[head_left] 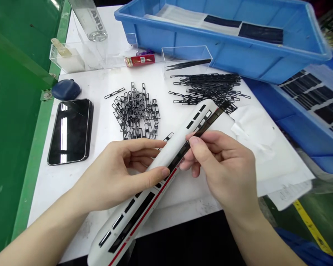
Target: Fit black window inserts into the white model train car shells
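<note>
A long white model train body (180,138) with black windows and a red stripe lies diagonally in front of me. My left hand (116,177) is closed around its middle, thumb on the near side and fingers on the far side. Between thumb and fingers, my right hand (224,166) pinches a dark window strip (211,120). This strip lies along the side of the train body, its upper end sticking out past my fingers. Beyond the hands are a pile of small black frame pieces (135,111) and a pile of longer black frame strips (211,87).
A phone (69,133) and a dark blue object (66,89) lie left. Behind are a clear bottle (90,18), red box (140,60), clear tray with black tweezers (188,64) and blue bin (166,37). White papers (277,166) lie right, near another blue bin (299,129).
</note>
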The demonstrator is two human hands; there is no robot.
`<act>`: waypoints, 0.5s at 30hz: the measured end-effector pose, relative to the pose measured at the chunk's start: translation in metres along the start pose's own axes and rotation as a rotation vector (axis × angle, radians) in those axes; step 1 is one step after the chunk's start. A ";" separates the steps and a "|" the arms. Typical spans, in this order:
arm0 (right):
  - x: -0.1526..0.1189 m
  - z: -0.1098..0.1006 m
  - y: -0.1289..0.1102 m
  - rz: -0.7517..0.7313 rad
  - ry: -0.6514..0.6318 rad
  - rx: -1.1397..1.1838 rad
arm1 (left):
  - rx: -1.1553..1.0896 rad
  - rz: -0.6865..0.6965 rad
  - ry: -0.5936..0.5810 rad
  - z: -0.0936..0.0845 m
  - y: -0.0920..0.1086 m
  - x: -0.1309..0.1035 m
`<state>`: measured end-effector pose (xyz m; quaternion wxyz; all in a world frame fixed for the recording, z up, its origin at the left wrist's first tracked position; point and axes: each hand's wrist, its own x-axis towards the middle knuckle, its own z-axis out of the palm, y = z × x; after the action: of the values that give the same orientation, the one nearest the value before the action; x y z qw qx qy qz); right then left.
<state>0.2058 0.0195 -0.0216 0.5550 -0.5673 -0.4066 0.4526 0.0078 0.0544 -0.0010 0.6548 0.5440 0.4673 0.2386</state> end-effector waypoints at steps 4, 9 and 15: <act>0.000 0.001 0.001 -0.016 0.007 0.005 | 0.049 0.034 0.039 -0.001 -0.002 -0.002; 0.000 0.004 0.002 -0.104 0.038 -0.071 | 0.079 0.072 0.090 -0.001 -0.003 -0.005; -0.001 0.006 0.001 -0.162 0.061 -0.066 | 0.051 0.066 0.072 -0.005 -0.006 -0.005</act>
<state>0.1997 0.0197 -0.0219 0.5829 -0.5639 -0.4488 0.3752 0.0005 0.0511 -0.0043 0.6152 0.5668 0.4782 0.2676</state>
